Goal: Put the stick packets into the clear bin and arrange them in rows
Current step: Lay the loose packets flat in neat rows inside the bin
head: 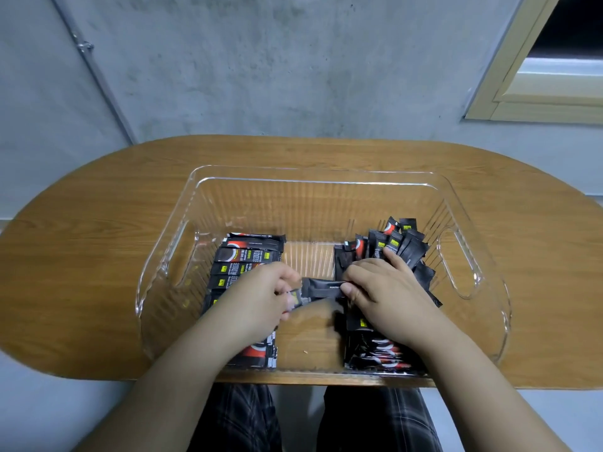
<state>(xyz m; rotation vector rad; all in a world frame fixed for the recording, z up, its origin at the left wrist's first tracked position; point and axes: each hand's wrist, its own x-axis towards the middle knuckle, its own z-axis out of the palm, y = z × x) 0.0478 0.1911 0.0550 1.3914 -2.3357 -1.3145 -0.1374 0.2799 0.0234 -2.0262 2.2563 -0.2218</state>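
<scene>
A clear bin (326, 177) stands on the wooden table. Along its left side lies a flat row of black and red stick packets (251, 252). At its right side a looser bunch of packets (394, 246) leans upright and fanned, with more packets (375, 353) lying in front of it. Both hands are inside the bin. My left hand (261, 295) and my right hand (381, 288) pinch the two ends of one black stick packet (321, 285), held level between them over the bare middle of the bin floor. My right hand also lies over the right bunch.
The oval wooden table (98, 256) carries only the bin. A grey concrete wall (261, 60) rises behind it, with a pipe at the left and a pale window frame (538, 93) at the upper right. My knees show below the table's near edge.
</scene>
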